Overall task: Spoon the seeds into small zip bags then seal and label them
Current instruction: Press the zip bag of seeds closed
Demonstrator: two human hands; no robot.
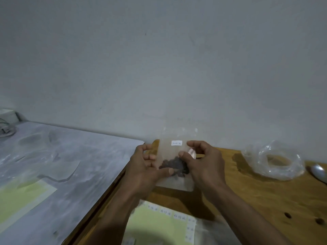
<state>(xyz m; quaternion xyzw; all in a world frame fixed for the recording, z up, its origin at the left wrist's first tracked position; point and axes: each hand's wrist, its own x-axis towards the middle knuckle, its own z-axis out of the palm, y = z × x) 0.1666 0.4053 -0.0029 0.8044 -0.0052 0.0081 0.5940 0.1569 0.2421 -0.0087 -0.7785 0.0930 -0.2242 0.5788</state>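
A small clear zip bag (174,152) is held upright above the wooden table (256,195), between both hands. Dark seeds (174,165) lie in its lower half and a small white label (176,143) is stuck near its top. My left hand (143,167) grips the bag's left edge, thumb across the front by the seeds. My right hand (203,163) pinches the right side between thumb and fingers. A metal spoon (319,171) lies at the far right edge. A sheet of labels (159,225) with green backing lies near the front.
A crumpled clear plastic bag (276,160) sits on the table right of my hands. To the left lies a grey sheet-covered surface (62,156) with another green-backed sheet (23,197) on it. A wall stands close behind. Dark knots mark the wood at the right front.
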